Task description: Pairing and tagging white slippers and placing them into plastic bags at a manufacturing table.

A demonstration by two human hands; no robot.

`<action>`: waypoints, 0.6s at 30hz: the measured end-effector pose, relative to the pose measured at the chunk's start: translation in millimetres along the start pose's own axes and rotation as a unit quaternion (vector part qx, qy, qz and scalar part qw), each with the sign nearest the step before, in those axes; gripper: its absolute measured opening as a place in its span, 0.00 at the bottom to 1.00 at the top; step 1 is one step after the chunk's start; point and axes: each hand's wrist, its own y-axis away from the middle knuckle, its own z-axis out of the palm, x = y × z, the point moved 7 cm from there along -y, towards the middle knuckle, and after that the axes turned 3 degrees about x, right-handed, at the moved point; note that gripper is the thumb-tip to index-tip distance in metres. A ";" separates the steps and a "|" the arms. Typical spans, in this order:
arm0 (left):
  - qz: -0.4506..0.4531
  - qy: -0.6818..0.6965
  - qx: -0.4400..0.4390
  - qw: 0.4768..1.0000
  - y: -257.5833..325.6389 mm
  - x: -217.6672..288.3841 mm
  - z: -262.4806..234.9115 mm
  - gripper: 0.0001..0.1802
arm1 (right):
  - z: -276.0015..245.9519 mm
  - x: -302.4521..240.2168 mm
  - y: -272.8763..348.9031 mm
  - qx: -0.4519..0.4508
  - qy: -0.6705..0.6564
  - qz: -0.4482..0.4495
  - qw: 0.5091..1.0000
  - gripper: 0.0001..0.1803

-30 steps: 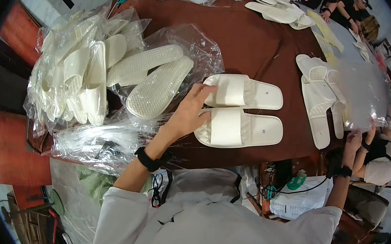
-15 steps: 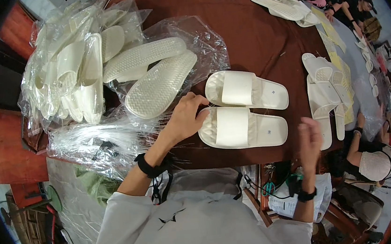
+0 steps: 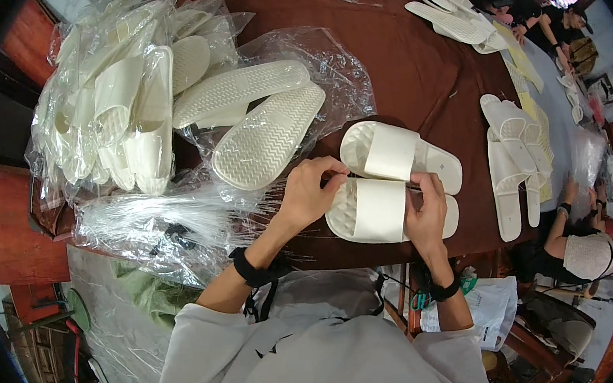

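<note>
- Tabletop (image 3: 414, 85) under a dark brown cloth; my clock directions start from the pair of slippers in front of me, with 12 pointing away from my body.
- At 10 o'clock, a heap of off-white slippers (image 3: 137, 123) in clear plastic bags, piled at odd angles.
- At 9 o'clock, a bundle of fine clear strands (image 3: 168, 212) in shiny plastic, loose ends fanning toward my left forearm.
- Between heap and pair, also at 10, two slippers showing their patterned soles (image 3: 268, 140), crossed by crinkled clear film; I cannot tell whether they are bagged.
- At the dial's centre, near the tabletop's close edge, the off-white pair: a near slipper (image 3: 378, 210) and a far slipper (image 3: 391, 150), side by side, straps up.
- At 3 o'clock, more white slippers (image 3: 514, 160), overlapping, well apart from my pair.
- My left hand (image 3: 310, 195), at the pair's 9 o'clock ends, thumb and forefinger nearly meeting by the gap between the slippers; whether these fingers pinch something is too small to tell.
- My right hand (image 3: 427, 213), over the near slipper beside its strap, fingers curled inward; I cannot tell what, if anything, they grip.
- A black band (image 3: 445, 291) on my right wrist.
</note>
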 end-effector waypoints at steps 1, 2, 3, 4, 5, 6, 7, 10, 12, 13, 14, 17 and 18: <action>0.000 0.000 0.001 1.000 0.0 0.6 -1.4 0.07 | -2.0 -2.8 3.2 0.012 -0.005 0.016 1.000 0.12; -0.030 0.069 0.006 0.997 -0.3 -2.4 -3.1 0.08 | -3.8 -5.5 7.0 0.025 -0.010 0.033 0.999 0.10; -0.058 0.137 0.011 0.989 -0.6 -5.5 -4.2 0.08 | -5.0 -10.2 10.9 0.039 -0.006 0.032 0.999 0.08; -0.058 0.137 0.012 0.989 -1.0 -5.2 -5.6 0.08 | -5.3 -16.4 15.4 0.039 -0.007 0.031 0.999 0.08; -0.080 0.185 0.013 0.979 -1.0 -7.9 -6.2 0.09 | -7.2 -20.7 20.5 0.048 0.001 0.047 0.998 0.08; -0.101 0.232 0.013 0.967 -0.6 -8.9 -6.9 0.11 | -9.4 -24.2 26.8 0.058 0.009 0.063 0.996 0.07; -0.123 0.275 0.000 0.954 -0.1 -9.7 -6.6 0.15 | -9.3 -25.8 33.6 0.062 0.005 0.079 0.995 0.07; -0.107 0.262 -0.028 0.959 3.6 5.5 -6.6 0.16 | -10.5 -28.2 55.1 0.077 -0.023 0.122 0.989 0.07; -0.079 0.236 -0.039 0.968 5.5 10.4 0.0 0.16 | -7.7 -23.8 65.5 0.087 -0.031 0.155 0.984 0.07; -0.054 0.212 -0.046 0.975 6.4 14.6 3.7 0.16 | -7.7 -23.4 67.9 0.092 -0.032 0.155 0.983 0.07; -0.050 0.210 -0.051 0.975 7.5 17.3 7.0 0.16 | -9.0 -23.8 69.8 0.098 -0.032 0.155 0.983 0.07; -0.073 0.239 -0.046 0.967 7.4 21.6 12.2 0.14 | -15.8 -23.5 71.4 0.068 -0.048 0.155 0.984 0.10; -0.070 0.238 -0.051 0.967 7.2 24.2 14.6 0.14 | -18.4 -26.5 70.7 0.051 -0.049 0.129 0.989 0.11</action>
